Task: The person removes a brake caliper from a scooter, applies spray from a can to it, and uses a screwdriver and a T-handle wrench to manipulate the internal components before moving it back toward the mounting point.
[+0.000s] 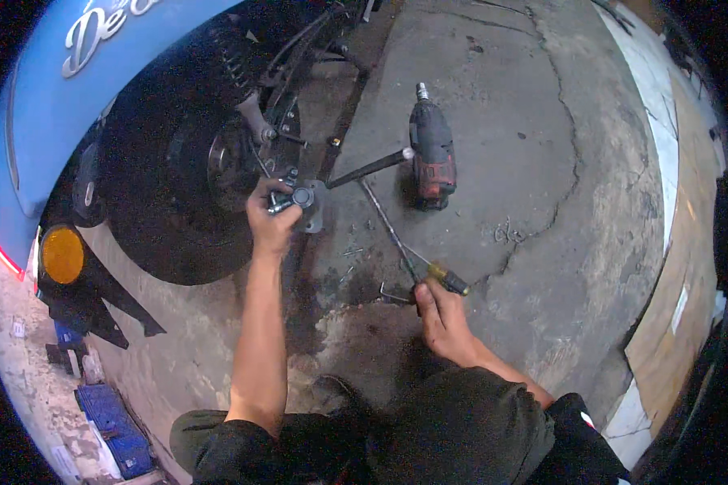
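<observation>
While the left hand (270, 217) curls, the right (445, 322) grips a hammer (372, 168).

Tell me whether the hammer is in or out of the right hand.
The hammer is in: the right hand grips the near end of its handle.

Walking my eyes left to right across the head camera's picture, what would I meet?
Orange round reflector → left hand → dark bar with a silver tip → red-and-black power tool → floor crack → brown sheet.
</observation>
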A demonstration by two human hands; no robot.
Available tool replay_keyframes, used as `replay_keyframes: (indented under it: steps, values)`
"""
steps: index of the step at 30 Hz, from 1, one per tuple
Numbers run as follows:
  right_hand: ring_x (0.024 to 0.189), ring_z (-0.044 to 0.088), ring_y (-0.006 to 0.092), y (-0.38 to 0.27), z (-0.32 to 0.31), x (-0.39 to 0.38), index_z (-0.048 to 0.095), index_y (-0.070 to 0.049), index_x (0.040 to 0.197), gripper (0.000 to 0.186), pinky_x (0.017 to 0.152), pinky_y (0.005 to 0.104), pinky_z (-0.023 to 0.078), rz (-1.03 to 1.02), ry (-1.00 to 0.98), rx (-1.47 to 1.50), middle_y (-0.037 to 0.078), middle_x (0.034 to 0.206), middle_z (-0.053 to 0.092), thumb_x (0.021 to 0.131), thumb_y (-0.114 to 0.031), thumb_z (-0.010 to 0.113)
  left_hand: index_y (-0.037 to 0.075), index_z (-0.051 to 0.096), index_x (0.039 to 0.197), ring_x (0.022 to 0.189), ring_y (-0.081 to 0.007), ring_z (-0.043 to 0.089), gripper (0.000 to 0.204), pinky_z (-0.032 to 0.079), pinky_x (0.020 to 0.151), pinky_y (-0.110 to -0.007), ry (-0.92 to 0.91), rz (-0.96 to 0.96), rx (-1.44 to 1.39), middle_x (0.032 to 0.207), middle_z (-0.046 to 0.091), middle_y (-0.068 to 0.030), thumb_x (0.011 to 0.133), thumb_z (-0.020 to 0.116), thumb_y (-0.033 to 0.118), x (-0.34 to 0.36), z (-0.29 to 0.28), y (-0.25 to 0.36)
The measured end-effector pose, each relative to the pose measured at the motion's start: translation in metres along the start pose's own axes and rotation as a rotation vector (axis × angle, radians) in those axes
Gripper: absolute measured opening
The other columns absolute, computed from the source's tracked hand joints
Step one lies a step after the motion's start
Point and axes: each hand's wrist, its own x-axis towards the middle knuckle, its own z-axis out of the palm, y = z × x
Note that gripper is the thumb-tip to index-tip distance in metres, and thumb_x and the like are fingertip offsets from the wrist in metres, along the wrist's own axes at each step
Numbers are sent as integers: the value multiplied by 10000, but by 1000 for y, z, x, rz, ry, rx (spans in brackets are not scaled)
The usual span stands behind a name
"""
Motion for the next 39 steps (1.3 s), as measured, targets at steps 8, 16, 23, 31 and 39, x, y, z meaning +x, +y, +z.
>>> replay_keyframes:
  steps: [8, 16, 23, 31, 39]
  values:
    - [535, 477, 434, -28, -13, 11, 498, 12, 839, 299, 489, 443, 365, -171, 108, -23, 217, 594, 495, 959, -255, 440, 56, 564, 819, 757, -112, 541, 261, 439, 701, -266, 29, 2, 65, 806, 572, -14, 575, 631, -4, -4, -2, 4]
    - [566, 495, 444, 0, -2, 27, 521, 34, 800, 282, 512, 475, 381, -213, 66, -199, 255, 654, 521, 934, -210, 471, 48, 556, 808, 787, -125, 553, 268, 450, 730, -284, 24, 223, 130, 841, 581, -23, 579, 693, 20, 8, 5, 12]
    - [618, 534, 437, -1, 9, 18, 529, 22, 821, 251, 562, 455, 403, -187, 153, -141, 269, 689, 539, 942, -187, 465, 51, 553, 816, 789, -123, 561, 278, 451, 737, -258, 25, 46, 68, 858, 595, -27, 572, 677, 2, 5, 7, 2]
    - [533, 483, 408, -13, 10, 40, 534, 24, 815, 342, 542, 445, 403, -132, 227, 8, 258, 644, 521, 969, -259, 418, 45, 553, 826, 877, -153, 571, 267, 454, 785, -301, -25, 146, 117, 931, 611, -82, 588, 664, 0, 2, 6, 3]
    - [543, 421, 444, -12, 14, 33, 494, 27, 792, 323, 512, 453, 346, -125, 172, -28, 251, 620, 472, 960, -242, 432, 48, 539, 822, 758, -108, 541, 255, 441, 704, -265, 16, 125, 220, 816, 575, -19, 602, 658, 1, -4, -5, -4]
